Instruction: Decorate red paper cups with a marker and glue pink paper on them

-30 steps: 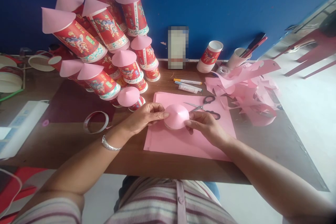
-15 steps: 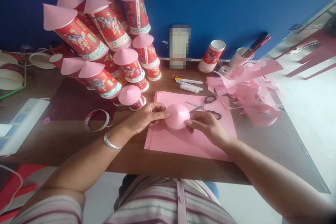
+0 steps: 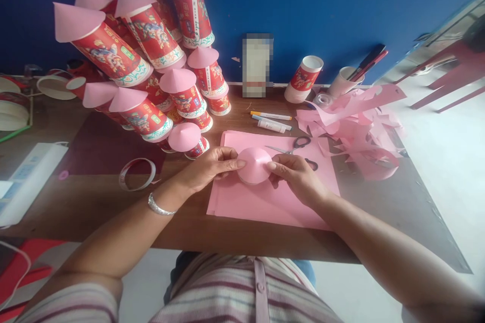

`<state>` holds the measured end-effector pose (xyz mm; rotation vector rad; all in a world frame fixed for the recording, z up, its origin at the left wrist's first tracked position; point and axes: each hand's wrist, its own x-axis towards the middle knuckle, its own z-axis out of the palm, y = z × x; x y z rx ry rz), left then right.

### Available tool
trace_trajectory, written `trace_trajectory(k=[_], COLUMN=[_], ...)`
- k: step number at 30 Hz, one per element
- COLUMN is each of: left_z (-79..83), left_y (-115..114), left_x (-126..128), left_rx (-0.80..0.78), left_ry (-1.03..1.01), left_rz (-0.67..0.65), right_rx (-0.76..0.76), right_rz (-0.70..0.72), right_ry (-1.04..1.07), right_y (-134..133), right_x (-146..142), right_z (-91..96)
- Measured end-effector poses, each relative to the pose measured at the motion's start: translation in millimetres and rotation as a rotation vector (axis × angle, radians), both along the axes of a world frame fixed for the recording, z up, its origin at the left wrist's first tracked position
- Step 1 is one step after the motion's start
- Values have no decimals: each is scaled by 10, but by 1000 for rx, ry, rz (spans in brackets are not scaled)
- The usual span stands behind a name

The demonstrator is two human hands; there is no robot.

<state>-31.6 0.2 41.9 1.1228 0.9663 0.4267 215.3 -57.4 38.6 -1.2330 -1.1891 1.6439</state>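
Note:
A pink paper cone (image 3: 255, 167) is held between both hands, its tip facing up toward me. My left hand (image 3: 217, 166) pinches its left rim between thumb and fingers. On the opposite side my right hand (image 3: 297, 174) grips the rim, thumb on top. What lies under the cone is mostly hidden; a pale edge shows at its lower rim. Beneath the hands lies a stack of pink paper sheets (image 3: 242, 207). Black-handled scissors (image 3: 302, 142) rest on the sheets just beyond my right hand, which partly covers them.
Several red paper cups with pink cone tops (image 3: 140, 111) stand stacked at the left. A paper ring (image 3: 121, 176) lies near my left forearm. Markers (image 3: 271, 116), a red-and-white cup (image 3: 304, 79), a pen cup (image 3: 343, 81) and pink paper scraps (image 3: 352, 131) sit farther back.
My right thumb has shifted slightly left and up along the cone's rim. Both hands still hold the cone. The whole view has moved a little.

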Motion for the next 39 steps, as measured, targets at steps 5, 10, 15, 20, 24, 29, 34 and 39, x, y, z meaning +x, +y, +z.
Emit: trace_trajectory(k=[5,10,15,20,24,29,34,39], left_z=[13,14,5,-40,-78,-70,-19,-19], left_y=[7,7,2,12,16,-8,-20,7], left_x=[23,39,36,13,8,30,27,17], left_rx=[-33,-65,-86,-107,-102,-107,-103,-62], left_ry=[-16,-32,-30,-41,-70,-104,-91,-104], left_rz=[28,50,53,44,35,48,53,83], right_rx=[-46,-78,-77,-76,-79,-86,-71,-51], right_rz=[-21,-45,-51,-49,-48,-51,-54,-68], right_ry=[85,137,156,152,158,141,110,68], right_y=[11,11,4,-8,-10,13,14,18], right_x=[-1,-8,-5,0,-4,-15,-9,37], right_z=[-73,-122,-146,-166,-157,-145,-150,-146])
